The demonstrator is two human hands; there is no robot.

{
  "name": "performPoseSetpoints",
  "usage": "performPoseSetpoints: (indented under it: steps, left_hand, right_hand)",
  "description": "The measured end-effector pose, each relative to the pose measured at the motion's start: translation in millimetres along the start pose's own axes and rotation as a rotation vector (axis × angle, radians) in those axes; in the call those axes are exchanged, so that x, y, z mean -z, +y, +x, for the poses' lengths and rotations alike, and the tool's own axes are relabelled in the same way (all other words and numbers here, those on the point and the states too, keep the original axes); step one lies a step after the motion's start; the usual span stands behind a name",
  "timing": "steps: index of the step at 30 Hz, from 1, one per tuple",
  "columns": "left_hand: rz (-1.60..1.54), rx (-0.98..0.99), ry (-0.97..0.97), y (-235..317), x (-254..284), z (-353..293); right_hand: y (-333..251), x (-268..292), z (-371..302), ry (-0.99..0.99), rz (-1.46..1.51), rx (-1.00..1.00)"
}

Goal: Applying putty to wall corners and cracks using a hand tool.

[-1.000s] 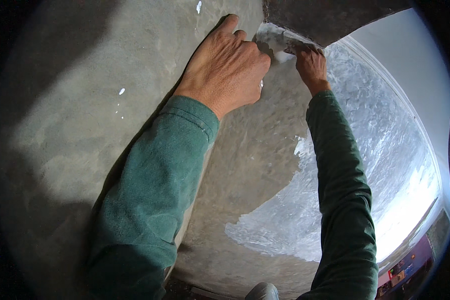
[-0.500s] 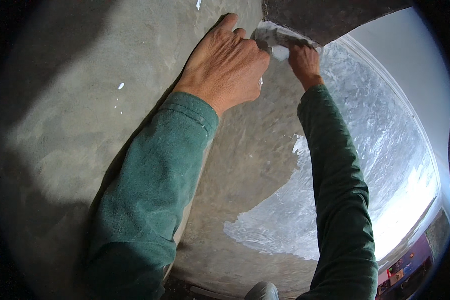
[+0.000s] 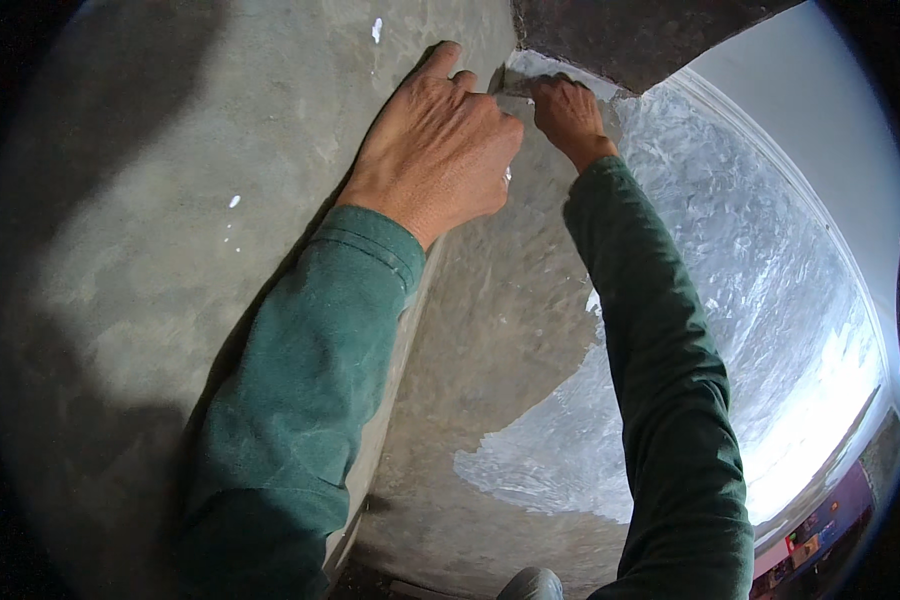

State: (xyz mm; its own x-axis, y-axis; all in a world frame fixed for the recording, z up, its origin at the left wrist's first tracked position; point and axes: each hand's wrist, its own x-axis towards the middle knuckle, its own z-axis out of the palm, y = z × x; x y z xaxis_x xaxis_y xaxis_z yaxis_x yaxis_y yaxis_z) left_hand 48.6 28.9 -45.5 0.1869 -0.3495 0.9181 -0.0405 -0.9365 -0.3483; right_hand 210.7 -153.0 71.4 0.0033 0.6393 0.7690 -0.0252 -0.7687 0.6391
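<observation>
My left hand (image 3: 435, 150) rests against the bare grey wall (image 3: 260, 120) near the corner. Its index finger points up along the wall while the other fingers curl under. A small white spot shows at the curled fingers, but what they hold is hidden. Farther up and right, my right hand (image 3: 572, 115) is closed round a putty knife (image 3: 514, 90), mostly covered by the fingers. The blade lies against the adjoining wall, just under the dark overhang, in a strip of wet white putty (image 3: 540, 65).
Fresh white putty (image 3: 710, 200) coats the right part of the adjoining wall, with bare grey plaster (image 3: 480, 330) left of it. A dark overhang (image 3: 630, 35) juts out at the top. A pale ceiling (image 3: 800, 90) borders the putty. My knee (image 3: 533, 585) shows at the bottom.
My right hand has swept left with the putty knife, toward the corner. The white lump beside it no longer shows. The left hand sits slightly lower and left in view.
</observation>
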Motion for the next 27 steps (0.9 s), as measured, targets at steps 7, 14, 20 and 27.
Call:
performPoseSetpoints:
  steps: [7, 14, 20, 27]
  left_hand:
    - [0.011, -0.036, 0.124, -2, 1, 0]
    - [0.016, 0.043, -0.105, 1, 3, 2]
    - [0.038, 0.053, -0.075, 2, 3, 0]
    - [0.057, 0.040, -0.130, 2, 8, 1]
  right_hand:
    - [15, 4, 18, -0.088, 0.088, -0.084]
    - [-2, -18, 7, -0.136, 0.001, -0.037]
    - [-28, -20, -26, -0.078, -0.002, 0.128]
    - [-62, -20, -73, -0.019, 0.040, 0.241]
